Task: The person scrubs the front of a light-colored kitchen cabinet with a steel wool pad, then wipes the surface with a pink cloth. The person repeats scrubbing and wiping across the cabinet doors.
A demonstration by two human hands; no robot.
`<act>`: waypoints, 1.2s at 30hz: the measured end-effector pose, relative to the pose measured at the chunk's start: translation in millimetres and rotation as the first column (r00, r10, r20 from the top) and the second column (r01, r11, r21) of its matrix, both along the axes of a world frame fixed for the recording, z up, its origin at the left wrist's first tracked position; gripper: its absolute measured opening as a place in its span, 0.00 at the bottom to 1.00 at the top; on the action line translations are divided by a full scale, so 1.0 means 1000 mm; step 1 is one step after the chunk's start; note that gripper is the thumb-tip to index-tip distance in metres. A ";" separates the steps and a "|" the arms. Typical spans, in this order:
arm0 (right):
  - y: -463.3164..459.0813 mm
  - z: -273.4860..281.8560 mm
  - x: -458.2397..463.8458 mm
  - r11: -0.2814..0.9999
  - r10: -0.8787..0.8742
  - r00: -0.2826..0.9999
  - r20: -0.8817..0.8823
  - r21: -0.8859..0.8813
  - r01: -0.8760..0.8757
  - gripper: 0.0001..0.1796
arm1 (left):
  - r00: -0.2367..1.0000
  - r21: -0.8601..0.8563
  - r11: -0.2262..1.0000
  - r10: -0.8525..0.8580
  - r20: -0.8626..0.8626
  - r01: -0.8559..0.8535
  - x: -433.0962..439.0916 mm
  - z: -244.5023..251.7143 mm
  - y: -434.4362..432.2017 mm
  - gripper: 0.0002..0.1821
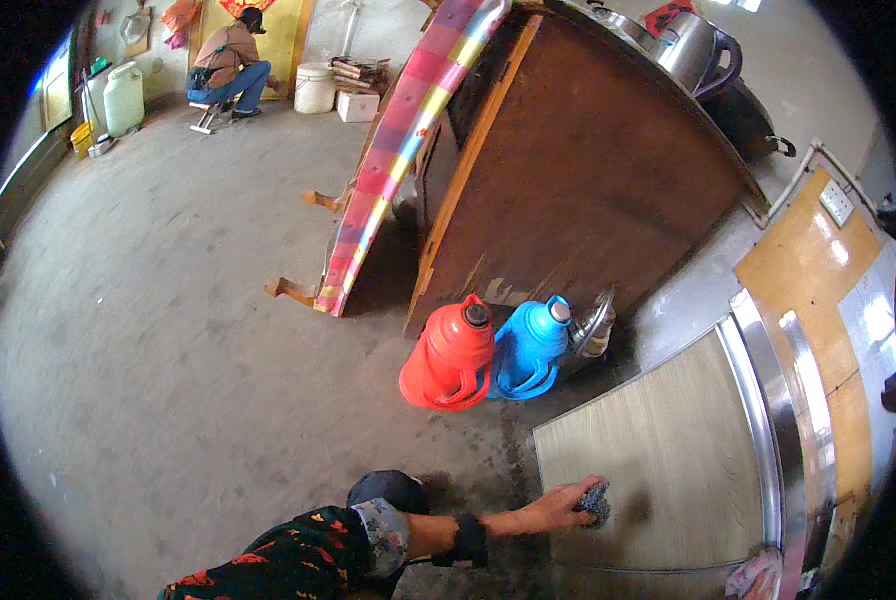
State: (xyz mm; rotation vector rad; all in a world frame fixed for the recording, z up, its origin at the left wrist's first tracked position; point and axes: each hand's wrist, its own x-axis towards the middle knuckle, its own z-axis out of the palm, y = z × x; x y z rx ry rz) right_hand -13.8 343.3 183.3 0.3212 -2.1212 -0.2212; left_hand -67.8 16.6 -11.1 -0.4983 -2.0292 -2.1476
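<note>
My left hand (556, 510) comes in from the bottom left, with a dark patterned sleeve and a black band at the wrist. Its fingers are closed on a grey scouring pad (593, 504), probably steel wool, over a light wood-grain cabinet door (665, 442). The pad is at the door's left part, and a shadow falls beside it. Along the door's right side runs a shiny metal edge strip (752, 420). A crumpled pinkish cloth (755, 576) lies at the lower right by this edge. My right hand is not in view.
A red thermos flask (451, 356) and a blue one (534, 349) stand on the concrete floor (215, 337), beside a brown wooden cabinet (590, 150). Nearby is a metal lid or pot (594, 326). Farther off, a person (226, 64) sits on a low stool.
</note>
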 end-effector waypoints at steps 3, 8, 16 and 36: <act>0.008 -0.005 -0.008 1.000 -0.019 0.999 -0.036 -0.001 0.019 0.29 | 1.000 -0.024 1.000 0.012 -0.008 -0.013 -0.002 -0.005 0.003 0.34; 0.035 -0.025 -0.030 0.999 -0.042 0.996 -0.083 0.019 0.044 0.27 | 1.000 -0.042 0.999 -0.023 0.019 0.024 0.002 -0.008 0.002 0.33; 0.015 -0.068 -0.042 0.969 -0.071 0.996 -0.048 -0.242 0.058 0.32 | 0.981 -0.024 0.996 -0.082 0.177 0.088 0.009 0.015 -0.005 0.33; -0.212 -0.014 -0.193 0.950 0.297 0.945 0.134 0.055 -0.306 0.21 | 0.963 0.170 0.980 -0.138 0.232 0.099 0.005 0.005 -0.012 0.33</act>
